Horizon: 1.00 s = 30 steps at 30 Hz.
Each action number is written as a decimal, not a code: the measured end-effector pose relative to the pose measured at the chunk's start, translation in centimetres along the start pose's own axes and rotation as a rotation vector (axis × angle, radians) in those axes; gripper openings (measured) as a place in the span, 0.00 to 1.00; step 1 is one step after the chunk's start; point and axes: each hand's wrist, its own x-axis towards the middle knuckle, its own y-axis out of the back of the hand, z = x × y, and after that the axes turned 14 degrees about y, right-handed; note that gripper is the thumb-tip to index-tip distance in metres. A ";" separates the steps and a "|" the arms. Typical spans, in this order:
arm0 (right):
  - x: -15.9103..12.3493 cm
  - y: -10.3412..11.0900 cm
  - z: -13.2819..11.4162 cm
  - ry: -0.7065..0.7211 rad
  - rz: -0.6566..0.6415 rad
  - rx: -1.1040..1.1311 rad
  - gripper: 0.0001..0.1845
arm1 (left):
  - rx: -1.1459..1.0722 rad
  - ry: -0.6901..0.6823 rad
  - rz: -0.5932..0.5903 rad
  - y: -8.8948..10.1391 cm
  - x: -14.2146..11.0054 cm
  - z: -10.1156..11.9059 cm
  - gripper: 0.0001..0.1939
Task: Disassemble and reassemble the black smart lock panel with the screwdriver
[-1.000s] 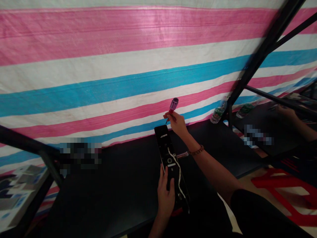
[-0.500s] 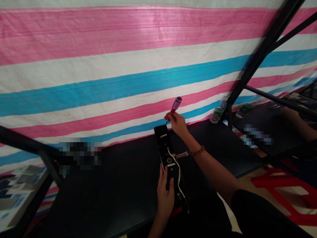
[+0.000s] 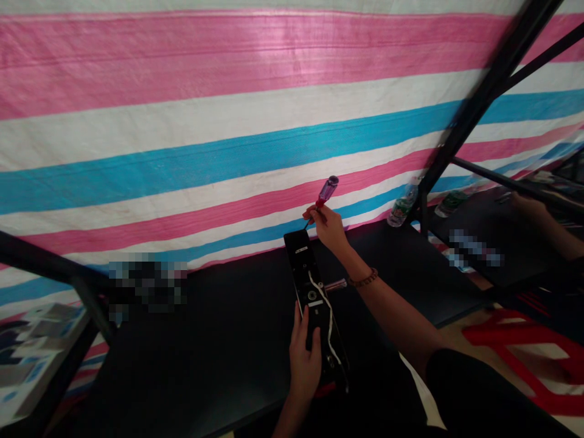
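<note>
A long black door-lock panel (image 3: 306, 274) lies flat on the black table (image 3: 205, 340), with a white cable (image 3: 329, 322) running along it and a metal handle (image 3: 336, 284) sticking out on its right side. My left hand (image 3: 305, 359) presses on the panel's near end, fingers lying over it. My right hand (image 3: 327, 229) is closed on a screwdriver (image 3: 325, 194) with a red and purple handle. The screwdriver stands tilted, its tip at the panel's far end.
A pink, white and blue striped tarp (image 3: 228, 121) hangs right behind the table. Black frame bars (image 3: 483, 97) rise at the right. Two plastic bottles (image 3: 401, 210) stand beyond them. Another person's arm (image 3: 547, 225) reaches over the neighbouring table. A red stool (image 3: 524, 353) sits at the lower right.
The screwdriver's handle has tilted a little further to the right while my right hand stays at the panel's far end. My left hand has not moved.
</note>
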 end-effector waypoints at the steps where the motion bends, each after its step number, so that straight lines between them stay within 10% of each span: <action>1: 0.0 0.1 -0.4 -0.001 0.012 0.011 0.18 | 0.000 0.002 0.000 0.0 0.0 0.0 0.25; 8: -2.2 1.7 -4.6 -0.111 0.213 0.291 0.14 | 0.014 -0.011 0.098 1.2 0.4 1.2 0.23; 19: -9.6 2.5 -8.1 -0.457 0.367 0.589 0.10 | -0.188 -0.039 0.178 5.8 4.3 11.6 0.22; 26: -12.0 3.1 -8.0 -0.516 0.408 0.552 0.15 | 0.007 -0.094 0.217 7.2 5.9 8.8 0.14; 30: -13.0 7.0 -5.4 -0.439 0.441 0.128 0.17 | 0.263 -0.217 0.203 8.5 7.0 4.9 0.14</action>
